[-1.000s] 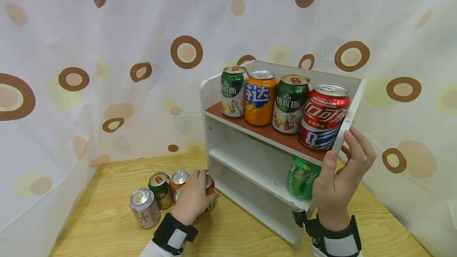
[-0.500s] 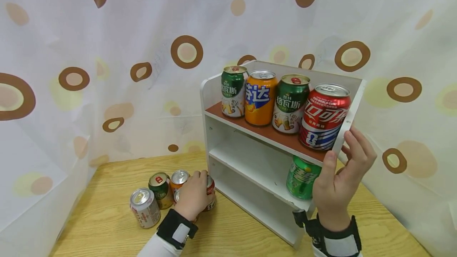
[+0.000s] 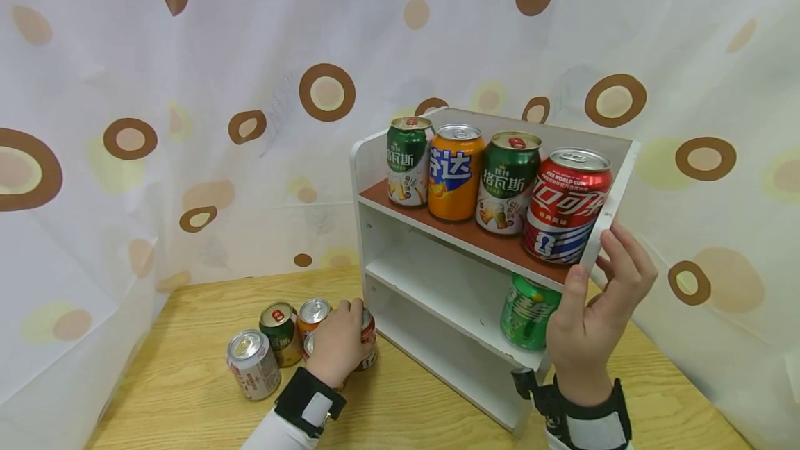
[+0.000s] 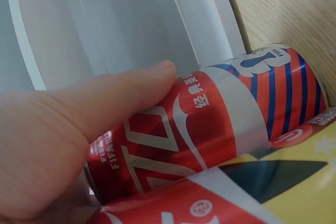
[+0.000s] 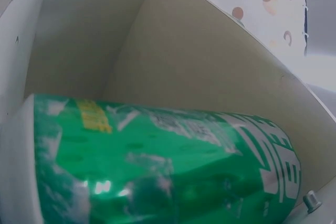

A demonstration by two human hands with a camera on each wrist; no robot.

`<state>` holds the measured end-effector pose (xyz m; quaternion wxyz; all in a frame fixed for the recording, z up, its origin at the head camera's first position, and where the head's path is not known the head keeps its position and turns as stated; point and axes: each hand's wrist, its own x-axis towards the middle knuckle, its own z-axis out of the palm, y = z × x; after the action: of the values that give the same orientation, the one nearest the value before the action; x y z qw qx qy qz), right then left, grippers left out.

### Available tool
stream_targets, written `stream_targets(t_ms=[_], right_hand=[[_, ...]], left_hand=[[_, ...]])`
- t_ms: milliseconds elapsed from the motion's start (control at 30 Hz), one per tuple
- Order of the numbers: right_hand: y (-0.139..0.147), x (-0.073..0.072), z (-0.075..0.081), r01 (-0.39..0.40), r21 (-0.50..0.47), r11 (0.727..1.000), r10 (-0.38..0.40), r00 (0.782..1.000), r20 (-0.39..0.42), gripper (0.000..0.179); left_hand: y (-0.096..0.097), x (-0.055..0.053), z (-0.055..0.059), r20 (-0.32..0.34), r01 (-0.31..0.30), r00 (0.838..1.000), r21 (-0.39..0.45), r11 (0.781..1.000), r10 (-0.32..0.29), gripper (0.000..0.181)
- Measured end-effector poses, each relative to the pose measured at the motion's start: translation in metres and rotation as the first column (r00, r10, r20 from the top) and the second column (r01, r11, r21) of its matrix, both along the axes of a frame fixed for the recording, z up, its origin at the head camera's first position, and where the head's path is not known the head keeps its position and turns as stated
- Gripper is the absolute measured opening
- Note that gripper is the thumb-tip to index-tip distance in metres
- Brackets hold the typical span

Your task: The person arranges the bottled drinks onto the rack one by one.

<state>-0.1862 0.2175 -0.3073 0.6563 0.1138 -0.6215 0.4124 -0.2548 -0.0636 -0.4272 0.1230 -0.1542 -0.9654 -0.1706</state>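
Where the left hand point(image 3: 338, 343) grips, a red can point(image 3: 370, 333) is partly hidden.

The red can point(image 4: 218, 121) has a silver band and blue-and-red stripes. The shelf point(image 3: 425, 283) is white, its top board point(image 3: 378, 191) reddish-brown. Brown rings dot the whitish sheet point(image 3: 400, 54); the table point(image 3: 194, 346) is yellowish woodgrain.

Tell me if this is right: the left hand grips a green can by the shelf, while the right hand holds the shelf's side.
Wrong can colour: the left hand grips a red can by the shelf, as the left wrist view shows. The rest is right.
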Motion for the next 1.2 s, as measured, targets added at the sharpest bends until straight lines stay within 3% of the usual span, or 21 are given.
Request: stream_targets(t_ms=[367,967,1200], right_hand=[[-0.0006,-0.0007,0.0013,0.001,0.001,1.0,-0.001,1.0,-0.013,0.033],[-0.0032,-0.0003,0.0041,-0.005,-0.008,1.0,0.005,1.0,-0.026,0.032],[-0.005,-0.0003,0.0047,-0.013,-0.014,1.0,0.013,0.999,-0.035,0.03]], left_hand=[[-0.0029,-0.0038,0.0,0.056,0.012,0.998,0.086,0.996,-0.016,0.067],[-0.0054,-0.0025,0.0008,0.039,0.054,0.997,0.149,0.987,-0.06,0.065],[-0.0054,0.0022,0.0084,0.058,0.066,0.995,0.191,0.979,-0.078,0.067]])
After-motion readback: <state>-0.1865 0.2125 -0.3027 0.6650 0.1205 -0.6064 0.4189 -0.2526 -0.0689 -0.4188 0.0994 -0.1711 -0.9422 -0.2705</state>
